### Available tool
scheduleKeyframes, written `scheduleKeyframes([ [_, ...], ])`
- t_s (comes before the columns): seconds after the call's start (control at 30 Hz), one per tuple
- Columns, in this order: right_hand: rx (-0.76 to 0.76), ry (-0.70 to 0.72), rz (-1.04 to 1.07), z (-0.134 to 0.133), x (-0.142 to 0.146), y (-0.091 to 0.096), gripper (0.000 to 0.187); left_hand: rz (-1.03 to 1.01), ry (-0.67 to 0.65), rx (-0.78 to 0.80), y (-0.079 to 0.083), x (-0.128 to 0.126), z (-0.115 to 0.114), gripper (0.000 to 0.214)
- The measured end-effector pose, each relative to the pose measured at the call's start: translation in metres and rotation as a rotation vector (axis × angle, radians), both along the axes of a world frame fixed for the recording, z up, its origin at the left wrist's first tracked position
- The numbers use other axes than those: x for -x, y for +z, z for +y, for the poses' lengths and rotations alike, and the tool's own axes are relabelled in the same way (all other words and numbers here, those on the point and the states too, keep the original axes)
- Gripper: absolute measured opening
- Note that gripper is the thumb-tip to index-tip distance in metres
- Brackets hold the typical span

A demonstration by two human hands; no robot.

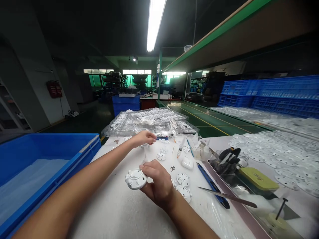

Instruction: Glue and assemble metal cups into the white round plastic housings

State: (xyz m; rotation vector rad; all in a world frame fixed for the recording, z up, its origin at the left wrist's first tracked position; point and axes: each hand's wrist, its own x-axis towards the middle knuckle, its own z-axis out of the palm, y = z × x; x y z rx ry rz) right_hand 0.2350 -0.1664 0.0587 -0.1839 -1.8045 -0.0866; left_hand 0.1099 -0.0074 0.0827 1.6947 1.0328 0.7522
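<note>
My right hand (158,182) is closed on a round white plastic part (136,179) and holds it just above the white table (117,212). My left hand (144,138) reaches far forward, fingers curled down near the clear trays (149,122) of small white parts; what it pinches, if anything, is too small to make out. More round white parts (183,179) lie on the table beside my right hand, and another (161,156) lies between the two hands.
A blue crate (37,166) stands at the left. A blue-handled tool (211,184), a metal rod (226,196), a yellow-green case (256,178) and black tools (230,156) lie at the right. Many white discs (279,156) cover the right bench. Blue crates (274,94) are stacked behind.
</note>
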Motion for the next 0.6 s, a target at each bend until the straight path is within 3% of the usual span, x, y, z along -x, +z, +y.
scheduleKeyframes([
  [0.13, 0.036, -0.002, 0.024, -0.001, -0.001, 0.001, 0.030, 0.232, -0.153, -0.011, 0.008, -0.030, 0.028, 0.029],
  [0.3, 0.067, 0.001, 0.038, 0.001, -0.001, -0.001, 0.028, 0.529, -0.233, -0.008, 0.002, -0.061, 0.048, 0.032],
  [0.43, 0.073, -0.015, 0.052, 0.003, -0.001, -0.002, 0.026, 0.720, -0.248, -0.068, -0.006, -0.079, 0.052, 0.037],
  [0.6, 0.063, -0.053, 0.058, 0.005, -0.003, 0.000, 0.026, 0.759, -0.221, -0.135, -0.007, -0.090, 0.045, 0.028],
])
